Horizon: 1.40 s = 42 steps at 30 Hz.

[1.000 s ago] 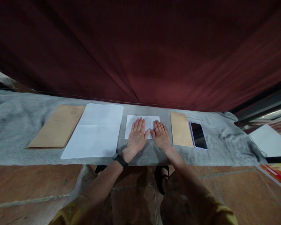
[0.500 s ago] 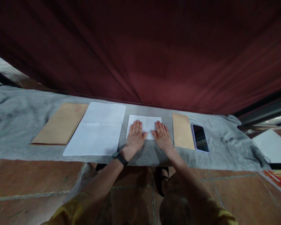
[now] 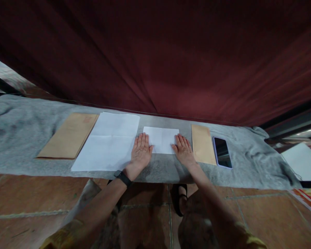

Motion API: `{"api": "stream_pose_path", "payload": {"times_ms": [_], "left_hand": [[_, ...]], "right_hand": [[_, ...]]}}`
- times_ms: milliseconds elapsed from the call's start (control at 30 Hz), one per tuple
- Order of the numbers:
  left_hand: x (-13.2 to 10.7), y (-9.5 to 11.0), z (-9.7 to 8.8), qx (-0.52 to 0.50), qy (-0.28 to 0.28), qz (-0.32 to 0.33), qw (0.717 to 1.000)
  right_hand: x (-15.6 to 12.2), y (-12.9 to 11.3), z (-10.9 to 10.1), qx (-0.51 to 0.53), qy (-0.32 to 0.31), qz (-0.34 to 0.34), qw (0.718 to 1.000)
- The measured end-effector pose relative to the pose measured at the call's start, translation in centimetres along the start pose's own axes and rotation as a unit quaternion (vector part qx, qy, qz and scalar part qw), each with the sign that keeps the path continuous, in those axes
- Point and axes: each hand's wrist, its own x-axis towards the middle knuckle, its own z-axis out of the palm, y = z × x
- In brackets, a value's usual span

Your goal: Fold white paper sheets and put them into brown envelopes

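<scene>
A small folded sheet of white paper (image 3: 162, 140) lies flat in front of me on a grey cloth. My left hand (image 3: 141, 150) rests flat over its left edge, palm down and fingers stretched out. On the opposite side, my right hand (image 3: 183, 150) is laid flat at the paper's right edge, its fingers also straight. Neither hand grips anything. Left of my left hand are larger white sheets (image 3: 107, 145) with a crease across them. Just right of my right hand is a single brown envelope (image 3: 203, 144).
Several brown envelopes (image 3: 67, 138) lie at the left, beside the large sheets. A phone (image 3: 222, 152) with a lilac case sits right of the single envelope. The grey cloth (image 3: 251, 155) covers the narrow surface. A dark red curtain (image 3: 155, 62) hangs behind it.
My left hand has slid left across the small folded paper to its left edge. My right hand has shifted slightly right. More of the paper's middle shows between them.
</scene>
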Motion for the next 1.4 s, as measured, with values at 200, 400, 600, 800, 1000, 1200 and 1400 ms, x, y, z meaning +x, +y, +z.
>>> {"api": "stream_pose_path", "payload": {"times_ms": [200,400,600,800,1000,1200,1400], "left_hand": [[-0.3,-0.7,-0.6,0.030,0.009,0.019,0.999],[-0.7,0.2,-1.7,0.029,0.007,0.136,0.990],[-1.3,2.4,-1.2,-0.015,-0.004,0.150,0.988],[-2.1,3.2,0.4,-0.017,-0.033,0.189,0.981],[-2.5,3.4,0.2,-0.005,-0.031,0.173,0.984],[-2.7,3.6,-0.7,-0.002,-0.035,0.127,0.991],[-2.9,2.9,-0.8,-0.013,-0.025,0.117,0.993]], "right_hand": [[0.0,0.4,-0.1,0.003,-0.013,0.003,1.000],[0.6,-0.7,-1.8,0.000,-0.002,0.016,1.000],[1.1,-5.4,-2.4,0.082,-0.016,-0.034,0.996],[0.5,-8.3,-0.3,0.117,-0.059,-0.063,0.989],[0.1,-7.4,-0.1,0.098,-0.056,-0.050,0.992],[-0.4,-6.0,-0.5,0.064,-0.070,-0.065,0.993],[-0.8,-4.5,-0.8,0.034,-0.054,-0.049,0.997]]}}
